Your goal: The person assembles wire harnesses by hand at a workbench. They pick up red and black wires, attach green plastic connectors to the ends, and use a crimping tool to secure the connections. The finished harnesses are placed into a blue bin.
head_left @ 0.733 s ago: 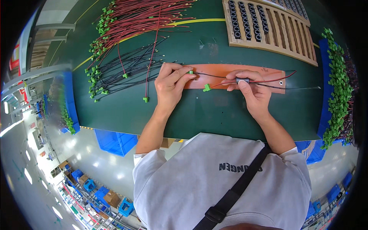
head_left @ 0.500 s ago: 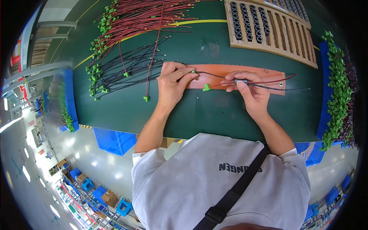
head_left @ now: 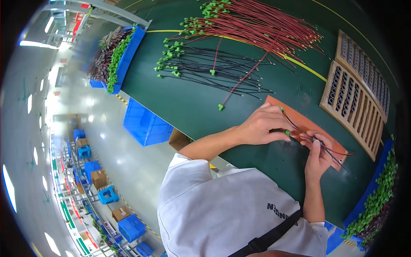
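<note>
My right hand [head_left: 319, 158] is closed around a small black ring [head_left: 316, 139], thumb pressed against its side. A red wire [head_left: 342, 153] and a black wire [head_left: 342, 165] pass through the ring, their ends sticking out past the hand. Between the thumb and finger of my left hand [head_left: 261, 125] is the green connector [head_left: 287, 133] on the red wire. Just beyond those fingers, the black wire's green connector [head_left: 281, 109] points away from me. Both hands are above an orange mat [head_left: 305, 126].
Red wires [head_left: 265, 25] with green connectors lie at the back, black wires [head_left: 214, 64] nearer. One red wire [head_left: 244, 79] crosses them. Wooden trays [head_left: 349, 115] of black rings stand at right. Blue bins [head_left: 128, 60] of green connectors flank the table.
My view has turned, shifting the table contents. My left fingers have left the black wire's connector and come to the red wire's connector. The right hand still holds the ring.
</note>
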`<state>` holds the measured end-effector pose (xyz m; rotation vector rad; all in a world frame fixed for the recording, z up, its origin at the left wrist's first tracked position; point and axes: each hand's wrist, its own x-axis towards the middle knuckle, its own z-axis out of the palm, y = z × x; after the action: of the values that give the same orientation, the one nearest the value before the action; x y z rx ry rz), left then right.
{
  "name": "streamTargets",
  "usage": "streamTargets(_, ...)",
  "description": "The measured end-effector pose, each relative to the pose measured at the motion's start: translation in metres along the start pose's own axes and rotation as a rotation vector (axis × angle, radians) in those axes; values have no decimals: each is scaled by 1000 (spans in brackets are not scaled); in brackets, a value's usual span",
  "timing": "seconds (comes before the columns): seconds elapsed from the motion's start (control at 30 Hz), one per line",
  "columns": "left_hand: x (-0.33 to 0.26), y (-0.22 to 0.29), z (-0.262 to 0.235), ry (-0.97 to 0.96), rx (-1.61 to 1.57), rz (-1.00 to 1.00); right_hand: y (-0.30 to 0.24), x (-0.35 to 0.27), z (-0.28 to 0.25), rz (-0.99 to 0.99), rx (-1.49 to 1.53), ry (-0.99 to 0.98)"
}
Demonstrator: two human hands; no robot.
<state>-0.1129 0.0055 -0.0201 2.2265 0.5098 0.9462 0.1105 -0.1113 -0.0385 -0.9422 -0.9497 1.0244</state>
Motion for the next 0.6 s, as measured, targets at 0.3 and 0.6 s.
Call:
streamTargets(0.3,10,0,-15,84,-119,-255,-12,6,10,-7,-136,-35)
streamTargets(0.6,12,-6,-12,57,-86,-299,-6,6,6,-6,-10,-46)
